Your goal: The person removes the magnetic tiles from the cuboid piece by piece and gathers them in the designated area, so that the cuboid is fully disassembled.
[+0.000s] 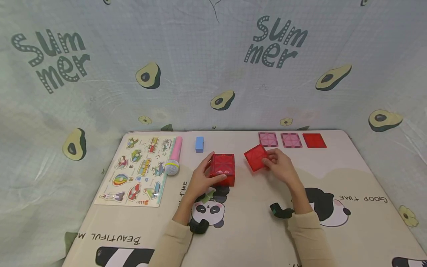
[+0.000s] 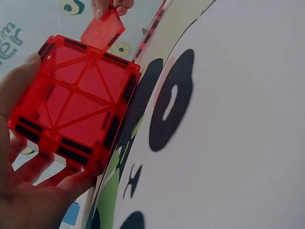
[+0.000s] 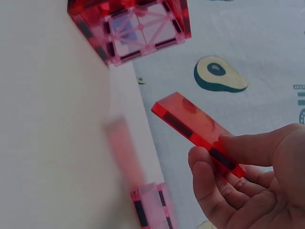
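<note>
Two arms point(image 1: 308, 233) reached forward: the left hand point(image 1: 201, 181) gripped a red box point(image 1: 222, 165) on the mat point(image 1: 247, 222); the right hand point(image 1: 281, 166) pinched a red tile point(image 1: 255, 158) nearby, seemingly raised. Mat lettering read "Good Time," backdrop point(image 1: 186, 44) "Summer."

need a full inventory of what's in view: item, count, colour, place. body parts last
Table: 1, cream with panda prints, under everything
Cloth: at least 1, pale with avocado prints, behind and beside table
Picture board: 1, cream with multicoloured pictures, table's left
Toy microphone: 1, pink with grey head, board's right edge
Block: 1, blue, far side, left of centre
Tile box: 1, red with a pink panel, mid-table
Pink tiles: 2, far edge, right of centre
Flat red tile: 1, right of pink tiles
Raised tile: 1, red, right of box
Wrist devices: 2, black, one per wrist
Sleeves: 2, beige, near side
Left hand: 1, bare, gripping box
Right hand: 1, bare, pinching raised tile
</note>
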Tool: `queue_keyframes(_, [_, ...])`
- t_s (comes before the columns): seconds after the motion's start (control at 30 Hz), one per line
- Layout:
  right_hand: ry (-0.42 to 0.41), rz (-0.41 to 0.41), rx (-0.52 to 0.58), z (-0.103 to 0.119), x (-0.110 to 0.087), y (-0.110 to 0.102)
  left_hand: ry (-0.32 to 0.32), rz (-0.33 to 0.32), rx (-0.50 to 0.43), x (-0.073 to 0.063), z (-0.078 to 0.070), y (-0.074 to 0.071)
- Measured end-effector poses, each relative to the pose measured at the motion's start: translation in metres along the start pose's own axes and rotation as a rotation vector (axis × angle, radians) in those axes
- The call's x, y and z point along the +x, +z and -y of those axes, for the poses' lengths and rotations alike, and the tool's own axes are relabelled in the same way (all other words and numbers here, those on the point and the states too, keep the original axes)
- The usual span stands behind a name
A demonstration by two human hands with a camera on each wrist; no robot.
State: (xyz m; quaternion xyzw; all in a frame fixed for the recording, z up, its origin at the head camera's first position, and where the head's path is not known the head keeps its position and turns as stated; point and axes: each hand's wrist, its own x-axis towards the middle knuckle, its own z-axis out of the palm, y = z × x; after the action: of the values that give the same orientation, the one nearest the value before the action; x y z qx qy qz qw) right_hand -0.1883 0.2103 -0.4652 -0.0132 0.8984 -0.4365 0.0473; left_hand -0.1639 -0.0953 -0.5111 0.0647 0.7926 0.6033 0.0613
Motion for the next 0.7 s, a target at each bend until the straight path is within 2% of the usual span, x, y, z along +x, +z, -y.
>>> queue_keyframes(0.2, [0.066, -0.082, 0.049, -0.003, -0.002, -0.011, 0.006, 0.004, -0.011, 0.0, -0.001, 0.0])
queue_keyframes(0.4, [0.145, -0.196, 0.035, -0.011, -0.002, -0.021, 0.0, 0.003, -0.008, 0.0, -0.002, 0.0])
queue_keyframes(0.7, [0.151, -0.338, 0.141, -0.025, -0.003, -0.029, -0.008, 0.004, -0.011, -0.001, -0.002, 0.0])
